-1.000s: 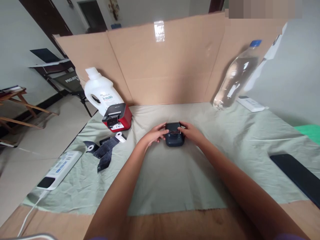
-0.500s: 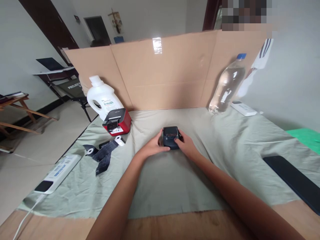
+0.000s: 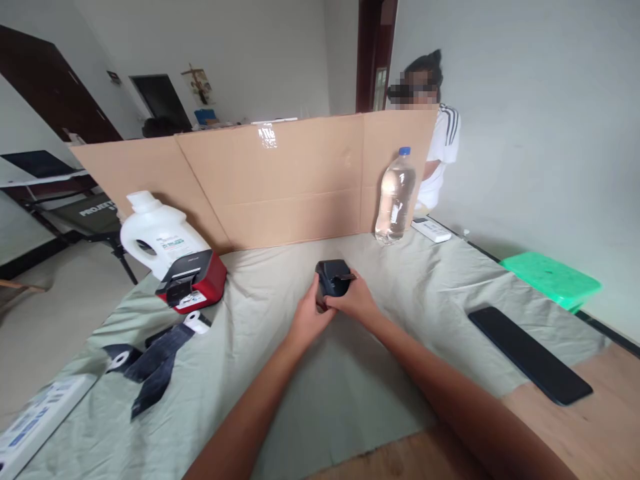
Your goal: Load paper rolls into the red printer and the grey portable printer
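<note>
We hold the small dark printer with both hands, lifted a little above the cloth in the middle of the table. Our left hand is closed around its left side and our right hand grips its right side. The red printer stands well apart.

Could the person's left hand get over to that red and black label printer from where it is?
Probably yes. The left hand grips the small dark printer, so it must let go first; bare green cloth lies between it and the red and black label printer.
</note>
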The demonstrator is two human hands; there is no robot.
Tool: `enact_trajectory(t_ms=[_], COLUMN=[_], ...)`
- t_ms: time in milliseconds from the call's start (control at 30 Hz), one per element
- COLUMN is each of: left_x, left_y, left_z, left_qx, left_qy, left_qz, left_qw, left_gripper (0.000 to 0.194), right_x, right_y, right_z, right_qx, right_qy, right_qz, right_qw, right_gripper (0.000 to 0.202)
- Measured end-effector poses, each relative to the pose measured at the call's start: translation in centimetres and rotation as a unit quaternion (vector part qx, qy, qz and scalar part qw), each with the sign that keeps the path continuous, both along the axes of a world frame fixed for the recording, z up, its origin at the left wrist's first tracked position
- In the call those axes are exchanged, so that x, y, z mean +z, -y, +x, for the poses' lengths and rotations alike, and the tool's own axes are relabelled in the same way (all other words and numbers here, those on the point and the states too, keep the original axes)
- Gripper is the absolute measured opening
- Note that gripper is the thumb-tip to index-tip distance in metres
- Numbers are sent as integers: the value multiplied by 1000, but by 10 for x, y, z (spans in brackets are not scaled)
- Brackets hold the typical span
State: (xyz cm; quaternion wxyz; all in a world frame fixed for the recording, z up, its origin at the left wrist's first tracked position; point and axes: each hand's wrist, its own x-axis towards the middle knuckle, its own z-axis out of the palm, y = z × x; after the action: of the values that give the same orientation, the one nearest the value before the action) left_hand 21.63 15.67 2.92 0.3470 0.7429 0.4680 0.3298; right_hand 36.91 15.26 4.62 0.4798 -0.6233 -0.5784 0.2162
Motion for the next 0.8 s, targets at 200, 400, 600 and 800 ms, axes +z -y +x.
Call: enact_trajectory(t_ms=[200, 400, 600, 800], left_x=[-14, -18, -19, -17], left_y=[20, 23, 22, 23], left_z=[33, 34, 36, 34], left_qx=[-128, -150, -150, -150], left_qy=[-195, -262, -261, -233], left_qz=[127, 147, 144, 126], left_qw=[964, 942, 943, 953], left_gripper=[68, 56, 57, 58], right_x=[17, 11, 0, -7], right_y=[-13, -43, -61, -61], right_z=[131, 229, 248, 247], right_qx=[-73, -182, -193, -206], right_qy=[54, 129, 173, 180], right_qz=[-40, -99, -156, -151], right_qw=[995, 970, 953, 950], right_gripper=[50, 59, 63, 62])
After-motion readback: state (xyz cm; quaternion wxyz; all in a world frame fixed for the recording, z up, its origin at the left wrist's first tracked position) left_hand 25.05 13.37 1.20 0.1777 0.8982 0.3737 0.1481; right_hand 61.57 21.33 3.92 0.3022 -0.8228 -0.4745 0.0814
